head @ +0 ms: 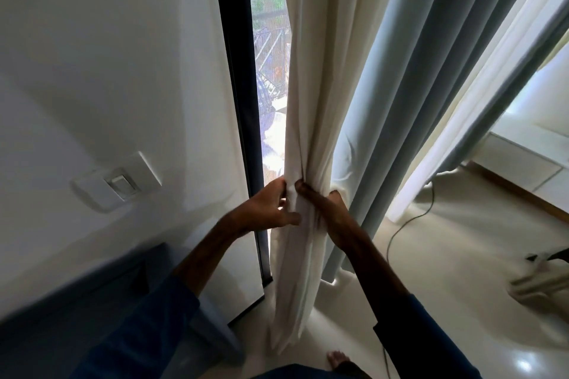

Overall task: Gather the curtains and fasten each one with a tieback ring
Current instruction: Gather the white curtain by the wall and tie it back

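Note:
A cream curtain (pixel 311 77) hangs in bunched folds beside the dark window frame (pixel 237 77). My left hand (pixel 266 209) grips its left edge at waist height, thumb and fingers curled round the cloth. My right hand (pixel 329 212) grips the same bundle from the right, fingers wrapped round the folds. To the right hangs a grey-blue curtain (pixel 409 95), loose and untouched. I see no tieback ring.
A white wall with a light switch (pixel 121 186) fills the left. A black cable (pixel 409 224) runs over the pale floor on the right. A low white cabinet (pixel 523 160) stands at far right. My bare foot (pixel 337 358) shows at the bottom.

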Available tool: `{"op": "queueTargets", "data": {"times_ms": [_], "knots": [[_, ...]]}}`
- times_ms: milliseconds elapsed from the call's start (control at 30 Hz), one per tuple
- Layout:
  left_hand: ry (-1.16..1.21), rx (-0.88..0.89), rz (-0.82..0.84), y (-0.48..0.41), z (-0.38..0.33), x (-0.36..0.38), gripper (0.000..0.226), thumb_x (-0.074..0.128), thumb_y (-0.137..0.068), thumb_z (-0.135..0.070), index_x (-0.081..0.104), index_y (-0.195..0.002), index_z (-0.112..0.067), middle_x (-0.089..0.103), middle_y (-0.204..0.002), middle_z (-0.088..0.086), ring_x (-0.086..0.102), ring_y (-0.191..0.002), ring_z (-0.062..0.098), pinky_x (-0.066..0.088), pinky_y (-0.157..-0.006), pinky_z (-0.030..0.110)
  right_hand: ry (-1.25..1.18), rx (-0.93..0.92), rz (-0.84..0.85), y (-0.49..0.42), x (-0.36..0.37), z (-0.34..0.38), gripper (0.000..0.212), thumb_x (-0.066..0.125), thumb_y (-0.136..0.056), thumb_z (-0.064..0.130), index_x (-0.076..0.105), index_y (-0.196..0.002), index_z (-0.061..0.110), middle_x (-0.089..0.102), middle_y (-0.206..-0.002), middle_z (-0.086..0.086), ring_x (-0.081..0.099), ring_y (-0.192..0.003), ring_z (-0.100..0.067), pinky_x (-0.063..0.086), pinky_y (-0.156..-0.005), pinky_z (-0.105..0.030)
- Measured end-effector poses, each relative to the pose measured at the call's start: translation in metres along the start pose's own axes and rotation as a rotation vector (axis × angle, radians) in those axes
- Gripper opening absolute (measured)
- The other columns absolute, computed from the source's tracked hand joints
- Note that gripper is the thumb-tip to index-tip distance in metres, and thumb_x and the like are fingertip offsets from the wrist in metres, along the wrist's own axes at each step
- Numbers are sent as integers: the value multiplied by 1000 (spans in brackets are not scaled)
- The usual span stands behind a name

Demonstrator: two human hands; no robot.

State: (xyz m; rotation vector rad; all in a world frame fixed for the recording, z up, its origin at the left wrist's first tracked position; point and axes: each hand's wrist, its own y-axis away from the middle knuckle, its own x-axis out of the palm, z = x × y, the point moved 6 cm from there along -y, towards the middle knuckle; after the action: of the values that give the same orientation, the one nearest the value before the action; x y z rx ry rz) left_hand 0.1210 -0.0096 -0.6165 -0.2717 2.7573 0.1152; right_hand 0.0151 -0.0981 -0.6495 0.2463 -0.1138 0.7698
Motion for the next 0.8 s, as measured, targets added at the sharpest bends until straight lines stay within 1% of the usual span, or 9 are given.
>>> {"op": "queueTargets", "data": {"times_ms": [67,167,267,367,467,533,600,700,800], "knots": [[-73,53,-150,-4,-1,3,35,90,-70,-23,64,-93,-27,69,-81,-24,67,-78,-4,55,-71,16,-44,35,36,0,4,1,52,92,-65,51,78,-105,20,78,-103,-12,76,-97,-30,62,-75,-36],[-59,70,-314,-7,-5,0,42,88,-75,-20,72,-110,-3,75,-103,8,73,-97,21,59,-90,44,-139,41,104,-2,6,7,55,93,-68,33,74,-113,6,75,-109,-19,74,-102,-32,61,-78,-33],[-30,94,-344,-10,-3,-6,30,84,-79,-11,73,-107,-8,76,-102,7,73,-95,15,59,-89,35,-241,4,223,-4,1,18,48,82,-82,16,67,-127,8,71,-122,-18,70,-110,-28,56,-94,-37],[1,112,-372,-9,-1,-14,29,80,-82,-3,71,-109,-3,75,-103,12,72,-94,13,58,-83,31,-338,22,153,-9,-22,21,43,71,-90,21,64,-132,17,70,-125,-9,67,-109,-22,49,-103,-39],[10,85,-429,-10,4,-22,28,78,-84,-3,71,-110,4,74,-105,20,71,-97,23,56,-85,40,-384,-21,9,-9,-47,21,33,59,-100,24,65,-129,9,68,-131,-12,68,-114,-22,57,-87,-30],[11,60,-456,-12,6,-25,24,78,-84,-5,72,-106,4,74,-102,21,72,-95,24,56,-86,44,-398,-67,-80,-3,-60,20,30,61,-100,23,68,-126,9,69,-130,-7,70,-110,-18,58,-79,-27],[-16,-26,-517,-14,10,-28,24,80,-84,-12,74,-102,2,76,-99,17,73,-94,24,58,-84,46,-332,-128,-124,6,-68,20,21,68,-96,23,73,-116,17,71,-126,-3,71,-110,-17,58,-77,-26],[-157,-103,-612,-17,6,-34,30,79,-85,-26,74,-96,1,76,-92,15,72,-87,24,59,-76,43,-123,-159,-73,23,-61,20,19,75,-90,27,78,-109,22,74,-120,-1,69,-115,-17,57,-79,-25],[-442,-281,-501,-23,-5,-25,58,59,-90,-61,70,-106,-6,73,-101,13,70,-96,34,55,-78,37,105,-158,74,37,-31,12,24,78,-87,30,79,-109,21,76,-113,-1,70,-110,-16,57,-82,-25]]}}
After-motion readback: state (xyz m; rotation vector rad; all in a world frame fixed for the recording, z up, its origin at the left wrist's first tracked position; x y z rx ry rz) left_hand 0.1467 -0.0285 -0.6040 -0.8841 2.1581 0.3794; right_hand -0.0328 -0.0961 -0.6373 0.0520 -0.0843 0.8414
